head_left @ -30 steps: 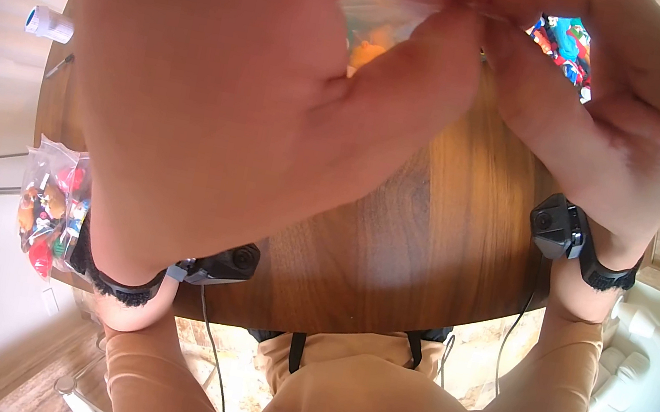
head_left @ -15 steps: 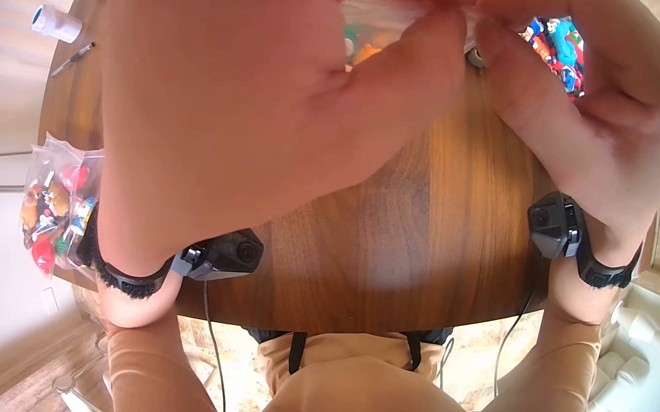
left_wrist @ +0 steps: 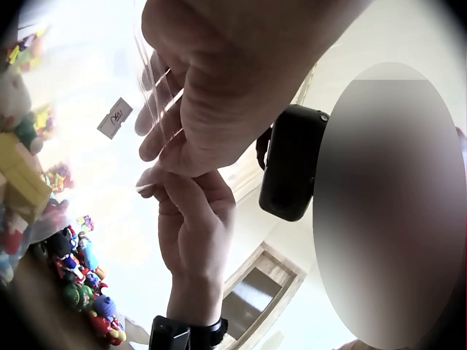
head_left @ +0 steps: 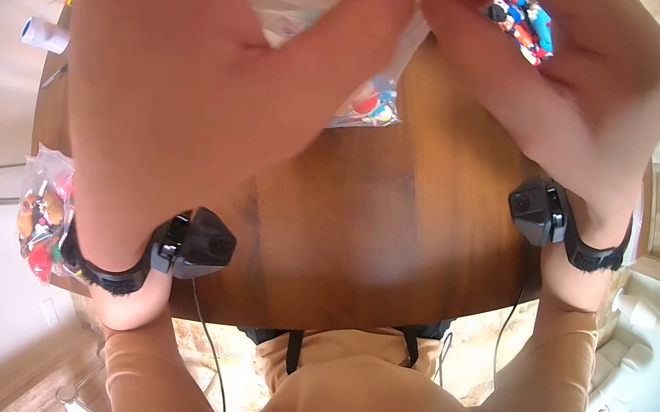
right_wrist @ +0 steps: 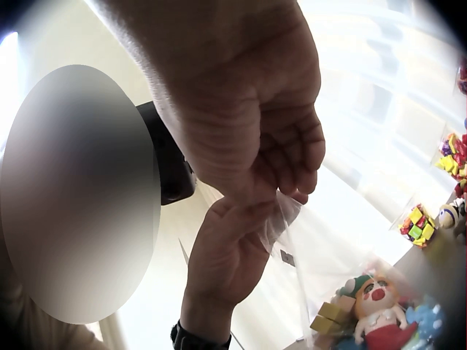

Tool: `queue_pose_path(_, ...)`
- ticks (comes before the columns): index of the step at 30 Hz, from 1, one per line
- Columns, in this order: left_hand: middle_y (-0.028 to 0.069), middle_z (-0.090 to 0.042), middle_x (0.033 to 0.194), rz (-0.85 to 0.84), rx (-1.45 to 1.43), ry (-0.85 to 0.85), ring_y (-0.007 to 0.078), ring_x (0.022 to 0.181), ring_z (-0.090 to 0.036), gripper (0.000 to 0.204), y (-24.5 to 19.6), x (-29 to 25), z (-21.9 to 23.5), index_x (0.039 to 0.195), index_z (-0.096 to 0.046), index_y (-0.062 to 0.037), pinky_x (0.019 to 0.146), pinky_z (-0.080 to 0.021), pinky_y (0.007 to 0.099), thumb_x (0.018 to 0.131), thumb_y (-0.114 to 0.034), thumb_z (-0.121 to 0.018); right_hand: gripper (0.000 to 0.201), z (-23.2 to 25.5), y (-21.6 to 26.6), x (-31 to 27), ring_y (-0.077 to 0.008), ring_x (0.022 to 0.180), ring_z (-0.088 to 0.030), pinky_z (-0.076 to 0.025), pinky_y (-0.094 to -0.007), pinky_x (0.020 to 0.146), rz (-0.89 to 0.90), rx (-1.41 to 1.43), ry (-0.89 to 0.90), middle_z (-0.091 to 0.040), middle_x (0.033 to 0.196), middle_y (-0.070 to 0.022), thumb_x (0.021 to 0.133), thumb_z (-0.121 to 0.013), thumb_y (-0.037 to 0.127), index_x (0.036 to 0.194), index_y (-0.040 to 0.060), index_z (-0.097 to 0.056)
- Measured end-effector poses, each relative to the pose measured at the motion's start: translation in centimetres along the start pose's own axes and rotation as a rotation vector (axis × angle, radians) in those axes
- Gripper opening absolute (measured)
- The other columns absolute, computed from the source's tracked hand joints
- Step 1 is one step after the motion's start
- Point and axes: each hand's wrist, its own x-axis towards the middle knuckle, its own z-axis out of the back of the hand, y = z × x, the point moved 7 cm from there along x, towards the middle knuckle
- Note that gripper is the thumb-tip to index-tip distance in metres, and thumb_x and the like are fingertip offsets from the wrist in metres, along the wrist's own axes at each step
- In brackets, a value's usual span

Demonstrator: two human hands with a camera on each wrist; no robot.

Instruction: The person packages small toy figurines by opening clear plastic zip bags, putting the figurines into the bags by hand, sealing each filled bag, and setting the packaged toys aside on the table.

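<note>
A clear zip bag hangs from both hands, its top edge stretched between thumbs and fingers. My left hand pinches the edge on the left, and my right hand pinches it at the right, with the two thumb tips close together. Through the plastic in the right wrist view show a toy figure with orange hair and red trousers, yellow blocks and a blue toy. Part of the bag's lower corner shows past the left thumb in the head view; the left hand hides much of the rest.
On the wooden table, another clear bag of toys lies at the left edge. A white container and a pen are farther up that side. A heap of small colourful toys lies at the far right.
Both hands have shifted to the left in the head view. More of the clear bag now shows, including a lower corner with red and blue toys below the left thumb.
</note>
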Motion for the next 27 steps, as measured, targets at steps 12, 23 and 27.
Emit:
queue_pose_path(12, 0.0112, -0.070, 0.075, -0.016, -0.051, -0.022, 0.0181, 0.066, -0.067, 0.007, 0.2, 0.7, -0.5, 0.084, -0.070, 0.0016, 0.062, -0.052, 0.0270, 0.078, -0.001, -0.071, 0.009, 0.0, 0.3, 0.0, -0.0184, 0.054, -0.054, -0.042, -0.0280, 0.049, -0.133, 0.097, -0.032, -0.059, 0.067, -0.0074, 0.074, -0.066, -0.002, 0.081, 0.0023, -0.064)
queue_pose_path(23, 0.0125, -0.070, 0.077, 0.194, -0.107, 0.109, 0.0191, 0.066, -0.068, 0.008, 1.8, 1.2, 2.4, 0.085, -0.071, 0.0018, 0.064, -0.052, 0.0275, 0.078, -0.001, -0.072, 0.009, -1.4, 0.1, 0.2, -0.0147, 0.066, -0.058, -0.043, -0.0271, 0.061, -0.356, 0.078, -0.047, -0.060, 0.071, -0.0075, 0.076, -0.061, 0.001, 0.083, -0.0044, -0.063)
queue_pose_path(27, 0.0125, -0.070, 0.077, 0.271, 0.060, 0.155, 0.0190, 0.067, -0.068, 0.009, 1.2, 2.2, 2.0, 0.086, -0.071, 0.0019, 0.063, -0.052, 0.0273, 0.078, -0.001, -0.073, 0.009, -0.5, -0.7, -0.1, -0.0148, 0.068, -0.058, -0.043, -0.0266, 0.063, -0.321, 0.275, 0.020, -0.061, 0.072, -0.0074, 0.077, -0.060, 0.002, 0.083, -0.0044, -0.063)
